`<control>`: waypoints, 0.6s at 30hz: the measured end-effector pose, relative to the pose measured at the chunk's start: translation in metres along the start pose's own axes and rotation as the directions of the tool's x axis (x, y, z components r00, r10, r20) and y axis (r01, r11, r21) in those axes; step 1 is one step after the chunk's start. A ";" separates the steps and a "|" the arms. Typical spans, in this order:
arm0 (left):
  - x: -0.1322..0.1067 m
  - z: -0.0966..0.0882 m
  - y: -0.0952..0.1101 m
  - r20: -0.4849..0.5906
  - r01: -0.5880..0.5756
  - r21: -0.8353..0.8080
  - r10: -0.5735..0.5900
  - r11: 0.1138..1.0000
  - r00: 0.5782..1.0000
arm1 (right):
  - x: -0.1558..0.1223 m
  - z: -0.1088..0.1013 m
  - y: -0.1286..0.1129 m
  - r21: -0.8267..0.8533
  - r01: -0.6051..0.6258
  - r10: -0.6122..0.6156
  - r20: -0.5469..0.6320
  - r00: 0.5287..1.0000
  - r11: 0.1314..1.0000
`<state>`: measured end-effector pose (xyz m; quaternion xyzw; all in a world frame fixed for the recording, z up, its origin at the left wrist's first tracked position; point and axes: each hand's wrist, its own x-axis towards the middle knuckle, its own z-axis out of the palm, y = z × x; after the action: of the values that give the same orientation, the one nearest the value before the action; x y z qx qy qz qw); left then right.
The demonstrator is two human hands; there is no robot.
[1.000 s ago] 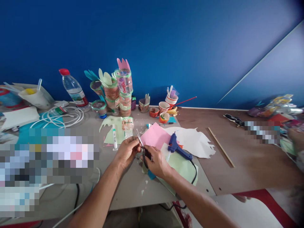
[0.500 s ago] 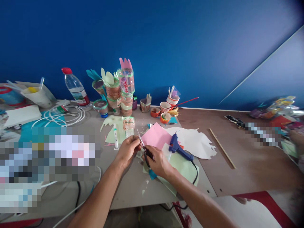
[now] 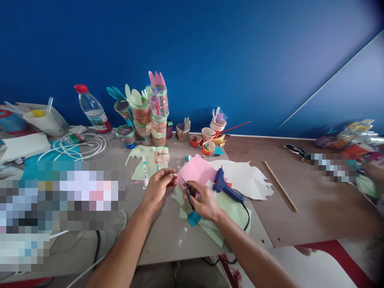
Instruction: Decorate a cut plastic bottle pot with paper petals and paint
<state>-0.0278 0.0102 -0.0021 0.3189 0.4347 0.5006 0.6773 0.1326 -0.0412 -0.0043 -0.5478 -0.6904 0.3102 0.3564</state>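
My right hand (image 3: 204,200) is wrapped round the handles of a pair of scissors (image 3: 189,194) with dark grips, blades pointing up and away. My left hand (image 3: 159,188) is closed in a pinch on a tiny whitish scrap (image 3: 175,175), probably paper, just left of the scissor blades. Beneath the blades lies a pink paper sheet (image 3: 198,170). To the right of my right hand, a blue hot glue gun (image 3: 222,182) rests on pale green paper (image 3: 232,212). A teal scrap (image 3: 194,218) lies below the scissors.
Stacked decorated cups (image 3: 159,108) with paper petals stand against the blue wall, beside a water bottle (image 3: 93,110). Small paper cups (image 3: 208,148) are behind the pink sheet. A wooden stick (image 3: 280,186) lies to the right. White cable (image 3: 75,148) coils at the left.
The scissors have moved away from my left fingers, and their blades now stand slightly apart from the pinched scrap. My left hand has shifted slightly left.
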 end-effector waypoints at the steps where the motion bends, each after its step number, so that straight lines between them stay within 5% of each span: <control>1: 0.000 0.000 0.000 -0.008 -0.023 0.018 0.023 1.000 1.000 | 0.000 0.000 -0.001 -0.004 -0.007 0.007 0.005 1.000 1.000; 8: 0.002 0.002 -0.003 -0.071 -0.119 0.046 0.122 0.992 0.990 | -0.002 0.006 0.000 -0.030 0.022 -0.022 0.018 1.000 0.999; 18: -0.001 0.006 -0.009 0.005 -0.150 0.033 0.150 0.988 0.989 | -0.002 0.013 -0.002 -0.024 0.013 -0.013 -0.020 1.000 1.000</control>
<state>-0.0189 0.0067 -0.0074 0.3628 0.4170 0.5425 0.6326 0.1213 -0.0444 -0.0107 -0.5507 -0.6939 0.2940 0.3588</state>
